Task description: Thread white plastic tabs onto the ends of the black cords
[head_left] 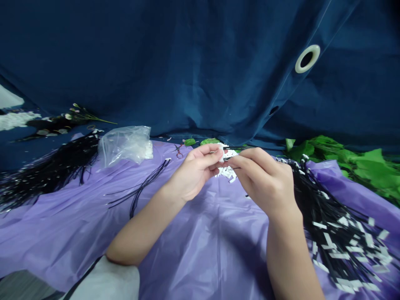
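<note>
Obscured and cropped items
Your left hand point(196, 168) partly covers the white piece point(221, 153); your right hand point(265, 179) hides part of the held cords point(239, 148). Both hands block part of the white pile point(230, 173). The left bundle point(46, 166) and the leaves point(370, 164) run out of frame. The bag point(123, 145) has contents too indistinct to identify.

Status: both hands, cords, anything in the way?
Left hand pinching small white piece. Right hand pinching black cords, fingertips close to left's. White pile just beyond, partly hidden by hands.
</note>
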A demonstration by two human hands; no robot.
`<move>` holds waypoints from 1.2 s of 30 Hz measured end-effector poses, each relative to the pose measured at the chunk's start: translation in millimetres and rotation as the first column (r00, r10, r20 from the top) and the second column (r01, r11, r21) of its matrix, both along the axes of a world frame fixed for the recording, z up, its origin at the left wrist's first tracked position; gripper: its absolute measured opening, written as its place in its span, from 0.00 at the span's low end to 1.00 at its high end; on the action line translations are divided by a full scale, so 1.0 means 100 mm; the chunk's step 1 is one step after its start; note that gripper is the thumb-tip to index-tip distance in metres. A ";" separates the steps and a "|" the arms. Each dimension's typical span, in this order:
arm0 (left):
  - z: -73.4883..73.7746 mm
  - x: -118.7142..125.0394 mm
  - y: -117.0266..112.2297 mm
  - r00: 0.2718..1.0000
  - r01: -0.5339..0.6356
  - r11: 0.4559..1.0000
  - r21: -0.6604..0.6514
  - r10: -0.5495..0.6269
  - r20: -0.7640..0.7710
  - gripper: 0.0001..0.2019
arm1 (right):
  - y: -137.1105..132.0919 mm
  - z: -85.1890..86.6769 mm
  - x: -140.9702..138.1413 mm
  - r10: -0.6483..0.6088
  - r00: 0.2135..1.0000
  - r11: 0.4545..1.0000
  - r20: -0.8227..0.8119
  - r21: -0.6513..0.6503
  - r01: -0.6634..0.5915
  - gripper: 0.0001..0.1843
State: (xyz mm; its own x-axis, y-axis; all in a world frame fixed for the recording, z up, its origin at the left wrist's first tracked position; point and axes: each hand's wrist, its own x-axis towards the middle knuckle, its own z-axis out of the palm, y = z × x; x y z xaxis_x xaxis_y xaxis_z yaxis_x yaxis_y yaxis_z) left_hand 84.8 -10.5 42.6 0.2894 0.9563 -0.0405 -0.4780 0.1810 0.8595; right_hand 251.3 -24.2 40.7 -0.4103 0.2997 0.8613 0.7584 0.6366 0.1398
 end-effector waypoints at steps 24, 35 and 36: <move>0.01 -0.03 0.04 0.982 -0.178 0.979 0.099 0.183 -0.039 0.11 | -0.08 0.02 0.06 0.099 0.964 0.945 -0.245 -0.280 -0.168 0.05; 0.07 -0.03 -0.06 0.969 -0.214 0.940 0.267 0.239 -0.064 0.07 | -0.13 0.10 0.04 0.061 0.989 0.946 -0.133 -0.310 -0.100 0.03; 0.07 -0.04 -0.06 0.969 -0.209 0.936 0.283 0.237 -0.069 0.06 | -0.13 0.10 0.04 0.065 0.989 0.950 -0.131 -0.294 -0.102 0.03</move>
State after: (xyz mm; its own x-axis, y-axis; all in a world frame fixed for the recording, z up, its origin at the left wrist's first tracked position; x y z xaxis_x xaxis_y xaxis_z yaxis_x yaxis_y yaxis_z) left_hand 81.0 -16.9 49.7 0.0751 0.9743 0.2122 -0.3881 -0.1675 0.9063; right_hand 255.6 -36.9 50.4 -0.3458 0.5203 0.7809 0.7001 0.6971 -0.1544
